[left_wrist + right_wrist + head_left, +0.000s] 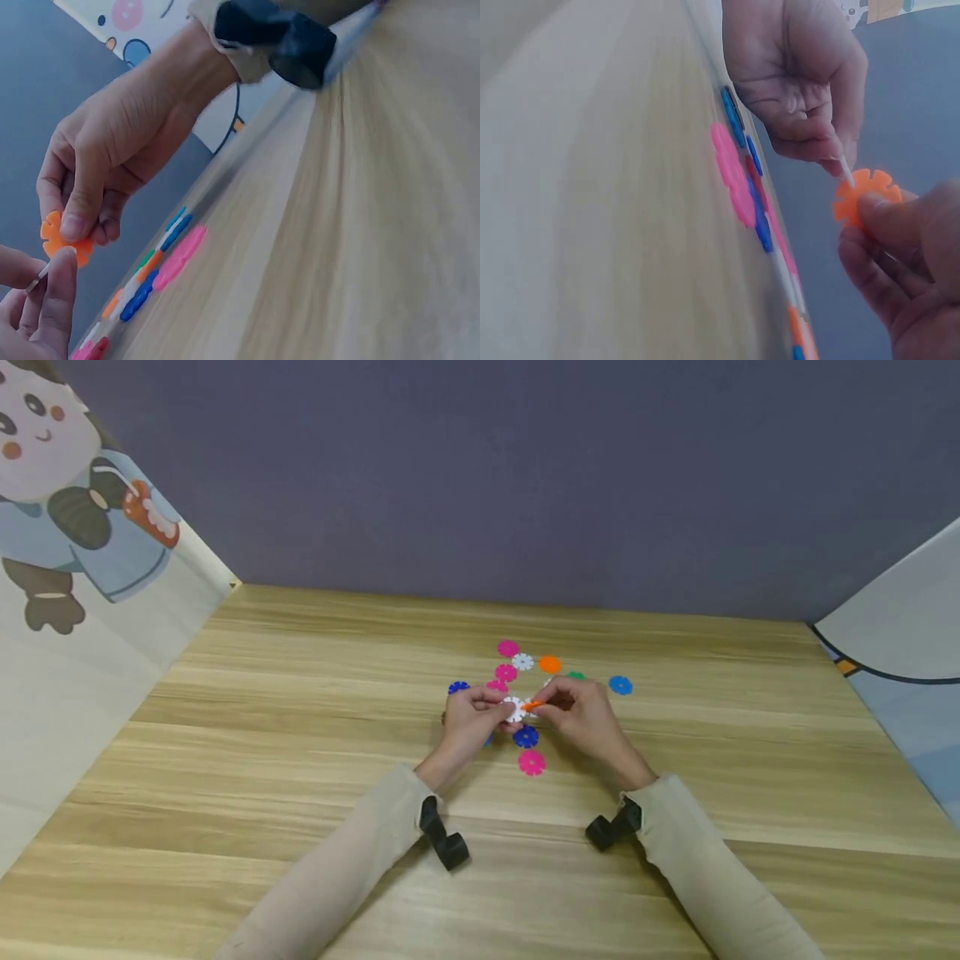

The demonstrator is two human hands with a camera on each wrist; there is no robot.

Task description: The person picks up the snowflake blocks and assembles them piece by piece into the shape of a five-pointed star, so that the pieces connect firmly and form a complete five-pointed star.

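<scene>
My left hand (472, 718) pinches a white notched disc (513, 709) between thumb and fingers, above the table. An orange notched disc (861, 196) is pinched by my right hand (585, 716). The two discs meet edge to edge, roughly crosswise; in the right wrist view the white one's edge touches the rim of the orange one. How deep the notches sit in each other I cannot tell. Below the hands lie a dark blue disc (526, 737) and a pink disc (532, 763). The left hand partly hides some other discs.
Several more notched discs lie flat behind the hands, among them a magenta disc (507, 648), an orange one (550, 664) and a light blue disc (620, 685) to the right. The wooden table (300, 693) ends at a dark grey wall (487, 485).
</scene>
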